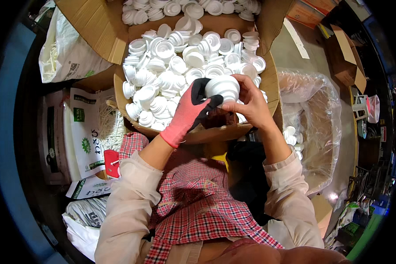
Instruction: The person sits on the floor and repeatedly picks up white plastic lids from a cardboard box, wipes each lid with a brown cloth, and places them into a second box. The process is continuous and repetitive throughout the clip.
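Between my hands is a white stepped plastic cap (222, 88), tilted and held over the near edge of a cardboard box (267, 72). My left hand (193, 107) wears a red glove with black-coated fingers, and it grips the cap from the left. Bare fingers of my right hand (252, 102) pinch the same piece from the right, thumb below. Beneath and beyond them lies a heap of similar white plastic pieces (165, 76), some nested in short stacks. My hands hide part of the heap and of the box's front wall.
On the right stands a container lined with clear plastic (320, 132), with several white pieces (293, 135) in it. Left of me, a printed sack (85, 132) lies beside thin white sticks (112, 122). A white woven bag (69, 49) sits at the back left.
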Tool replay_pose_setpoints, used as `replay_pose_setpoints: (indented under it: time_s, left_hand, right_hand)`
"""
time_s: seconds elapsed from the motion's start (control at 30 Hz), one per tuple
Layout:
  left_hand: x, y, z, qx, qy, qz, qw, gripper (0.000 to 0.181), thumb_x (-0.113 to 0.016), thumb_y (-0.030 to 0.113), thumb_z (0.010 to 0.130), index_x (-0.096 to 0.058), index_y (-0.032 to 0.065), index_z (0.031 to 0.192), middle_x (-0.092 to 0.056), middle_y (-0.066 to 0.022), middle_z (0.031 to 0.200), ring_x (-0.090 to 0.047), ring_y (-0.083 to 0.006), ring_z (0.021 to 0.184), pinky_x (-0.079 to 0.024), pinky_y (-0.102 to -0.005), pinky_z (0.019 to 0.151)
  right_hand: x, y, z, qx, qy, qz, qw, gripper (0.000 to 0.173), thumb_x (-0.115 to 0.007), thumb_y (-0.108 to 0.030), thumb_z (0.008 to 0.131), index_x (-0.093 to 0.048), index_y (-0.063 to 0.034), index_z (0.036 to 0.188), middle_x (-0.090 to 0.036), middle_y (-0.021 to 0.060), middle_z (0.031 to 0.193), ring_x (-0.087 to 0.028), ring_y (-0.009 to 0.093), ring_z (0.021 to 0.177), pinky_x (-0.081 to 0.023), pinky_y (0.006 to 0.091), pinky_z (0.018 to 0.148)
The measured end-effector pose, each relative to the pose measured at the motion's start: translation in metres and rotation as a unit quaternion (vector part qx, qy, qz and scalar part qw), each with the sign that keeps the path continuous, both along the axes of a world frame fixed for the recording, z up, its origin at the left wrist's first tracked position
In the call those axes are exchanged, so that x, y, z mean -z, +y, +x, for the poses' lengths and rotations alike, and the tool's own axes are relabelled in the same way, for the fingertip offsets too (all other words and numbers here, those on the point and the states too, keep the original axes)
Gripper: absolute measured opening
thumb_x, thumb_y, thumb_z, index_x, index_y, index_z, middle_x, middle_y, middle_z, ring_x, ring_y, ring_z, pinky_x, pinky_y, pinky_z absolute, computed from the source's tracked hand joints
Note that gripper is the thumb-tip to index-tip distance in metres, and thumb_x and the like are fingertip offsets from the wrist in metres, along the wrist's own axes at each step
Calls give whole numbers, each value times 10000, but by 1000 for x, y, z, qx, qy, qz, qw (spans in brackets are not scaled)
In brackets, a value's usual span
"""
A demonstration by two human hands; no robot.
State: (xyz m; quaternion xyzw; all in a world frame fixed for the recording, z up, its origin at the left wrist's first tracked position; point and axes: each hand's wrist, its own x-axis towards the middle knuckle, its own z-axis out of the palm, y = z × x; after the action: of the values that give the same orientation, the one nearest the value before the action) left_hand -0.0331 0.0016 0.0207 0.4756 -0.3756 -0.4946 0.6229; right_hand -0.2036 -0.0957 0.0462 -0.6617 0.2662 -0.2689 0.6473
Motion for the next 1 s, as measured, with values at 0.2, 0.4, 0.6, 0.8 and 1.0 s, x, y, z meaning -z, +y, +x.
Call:
replay_pose_setpoints:
  time_s: [0.2,0.4,0.6,0.8,1.0]
  left_hand:
    - [32,-2,3,-53,-145,-2,988,305,-594,37,877,-530,-34,1167,-628,-116,1007,-581,-173,942,-469,-296,859]
    - [15,-6,-13,-49,-18,16,999,386,-640,112,896,-491,-22,1225,-603,-99,1094,-559,-166,995,-451,-290,905]
    - [63,3,-46,-47,-91,-31,994,651,-632,-26,820,-326,-14,1394,-532,-133,1256,-513,-220,1157,-405,-332,1004]
    - [43,13,-59,-62,-136,44,988,694,-647,5,845,-278,-43,1431,-471,-141,1333,-457,-220,1233,-363,-327,1054]
    - [49,7,-49,-74,-108,10,991,519,-639,111,895,-376,-29,1321,-568,-125,1169,-562,-216,1061,-460,-324,921]
  right_hand:
    - [15,3,0,24,43,-58,997,655,-815,-21,736,-462,12,1286,-598,94,1137,-587,168,1041,-470,315,916]
    - [16,-8,-1,63,-66,125,988,457,-612,-321,935,-520,0,1246,-619,88,1065,-602,162,960,-476,302,851]
    - [20,-8,16,314,-16,48,948,633,-388,-528,1009,-549,-47,631,-501,9,609,-439,115,588,-359,283,577]
    - [36,-22,14,282,11,15,959,654,-399,-530,1006,-501,-57,565,-468,4,566,-405,111,548,-335,278,553]
    - [46,-25,17,256,-4,102,961,572,-432,-500,1000,-619,-16,759,-557,35,653,-463,128,558,-381,290,551]
